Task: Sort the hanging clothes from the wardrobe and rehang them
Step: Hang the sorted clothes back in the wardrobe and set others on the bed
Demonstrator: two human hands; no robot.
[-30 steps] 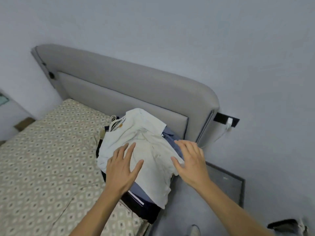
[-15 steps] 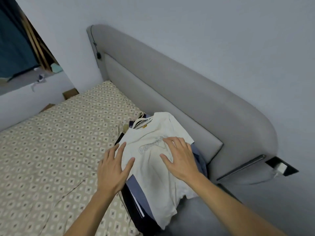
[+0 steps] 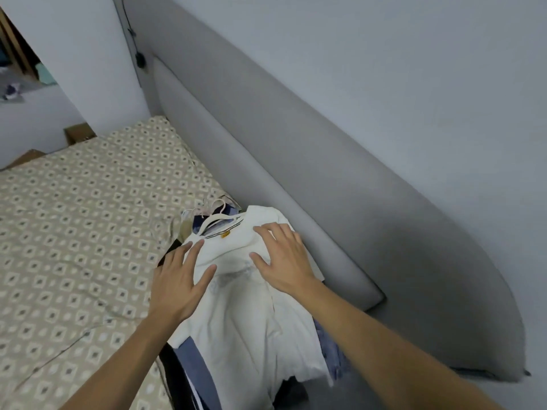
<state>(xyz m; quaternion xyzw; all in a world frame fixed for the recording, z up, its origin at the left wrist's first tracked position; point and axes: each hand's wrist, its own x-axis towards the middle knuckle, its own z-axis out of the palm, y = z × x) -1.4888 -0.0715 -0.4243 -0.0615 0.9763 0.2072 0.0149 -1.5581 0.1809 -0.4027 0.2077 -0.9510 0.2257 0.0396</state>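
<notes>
on the bed (image 3: 74, 232) beside the headboard (image 3: 266, 161), your left hand (image 3: 177, 284) and right hand (image 3: 285, 260) lie flat, fingers spread, on the white shirt (image 3: 242, 321) topping the clothes pile; sorting seems underway, so next grasp its hanger (image 3: 217, 221).

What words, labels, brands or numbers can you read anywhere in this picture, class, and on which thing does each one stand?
None can be read.
White shirt: a faint grey print on the chest, too blurred to read.
Small yellow tag inside the shirt's collar: too small to read.
Bed sheet: a diamond pattern only, no writing.
</notes>
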